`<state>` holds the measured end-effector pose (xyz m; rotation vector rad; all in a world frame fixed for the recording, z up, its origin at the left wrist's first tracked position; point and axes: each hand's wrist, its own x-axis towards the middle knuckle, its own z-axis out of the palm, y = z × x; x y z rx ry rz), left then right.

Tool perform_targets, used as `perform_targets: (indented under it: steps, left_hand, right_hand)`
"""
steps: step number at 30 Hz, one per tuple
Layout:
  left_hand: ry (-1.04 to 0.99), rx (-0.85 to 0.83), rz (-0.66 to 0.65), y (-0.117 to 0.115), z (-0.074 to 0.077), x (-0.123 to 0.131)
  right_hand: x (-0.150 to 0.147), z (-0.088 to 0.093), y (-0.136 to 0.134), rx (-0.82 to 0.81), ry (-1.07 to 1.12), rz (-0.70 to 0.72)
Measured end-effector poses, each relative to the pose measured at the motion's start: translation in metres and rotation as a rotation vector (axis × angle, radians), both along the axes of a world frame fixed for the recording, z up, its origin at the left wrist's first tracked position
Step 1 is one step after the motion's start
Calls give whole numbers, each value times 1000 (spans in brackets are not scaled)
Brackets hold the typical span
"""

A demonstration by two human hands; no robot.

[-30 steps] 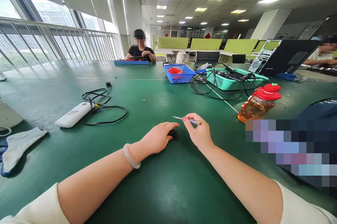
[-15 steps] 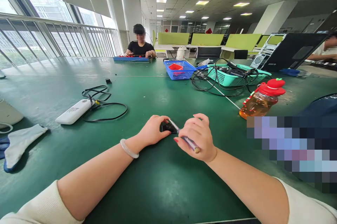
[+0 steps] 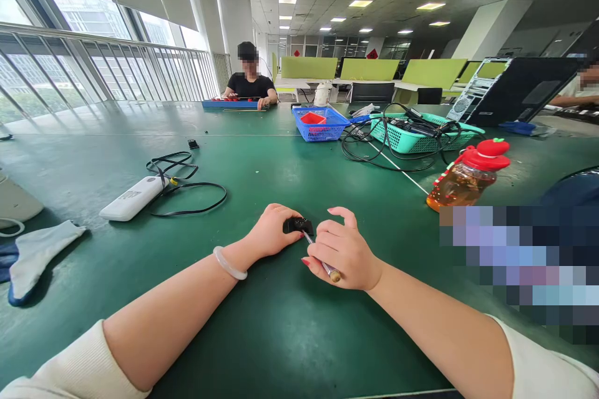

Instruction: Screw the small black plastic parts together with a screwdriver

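Two bare hands at work over a green table (image 3: 290, 330), forearms coming in from the near edge, cream sleeves pushed up. Left hand (image 3: 272, 230) wears a pale bracelet (image 3: 229, 263) at the wrist; its thumb and fingers grasp the left end of a small black block (image 3: 299, 225). Block sits at the table's middle, just in front of the left fingers, its right end free. Right hand (image 3: 345, 252) grasps a slim tool (image 3: 334, 274), index finger lifted and bent, the rest curled round the handle. Tool slants, butt toward the wearer, thin tip at the block's near side; cannot tell whether the tip touches.

To the left: a white power bank (image 3: 133, 199) with a looped black cord (image 3: 225, 194) beside it, and a pale-and-blue glove (image 3: 32, 261) nearer the edge. Beyond, right of middle: a blue basket (image 3: 322, 132) holding a red tray (image 3: 312, 118), next to a green basket (image 3: 402, 142) piled with black cables. Right side: a red-lidded bottle (image 3: 461, 182) of amber liquid. At the far edge a person in black (image 3: 251, 85) sits behind a long blue tray (image 3: 234, 104).
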<state>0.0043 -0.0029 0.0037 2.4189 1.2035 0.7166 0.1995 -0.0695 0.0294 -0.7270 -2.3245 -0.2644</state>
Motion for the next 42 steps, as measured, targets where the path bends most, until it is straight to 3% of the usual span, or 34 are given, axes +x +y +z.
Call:
perform_targets:
  steps: [3, 7, 11, 18, 25, 30, 34, 42]
  left_hand:
    - [5, 4, 6, -1, 0, 0]
    - [20, 16, -11, -1, 0, 0]
    - [43, 29, -4, -1, -1, -1]
    - [75, 12, 3, -1, -2, 0]
    - [105, 29, 23, -1, -3, 0]
    - [105, 41, 22, -1, -2, 0]
    - [94, 27, 37, 0, -2, -1]
    - [74, -2, 65, 1, -1, -1]
  right_hand:
    - [-1, 0, 0, 77, -28, 32]
    - [-5, -2, 1, 29, -105, 101]
    - [-6, -5, 3, 89, -169, 82]
    - [0, -1, 6, 197, -71, -14]
    - [0, -5, 8, 244, 60, 0]
    - [2, -4, 10, 131, 195, 8]
    - [5, -8, 16, -51, 389, -6]
    - [9, -15, 25, -473, 771, -217]
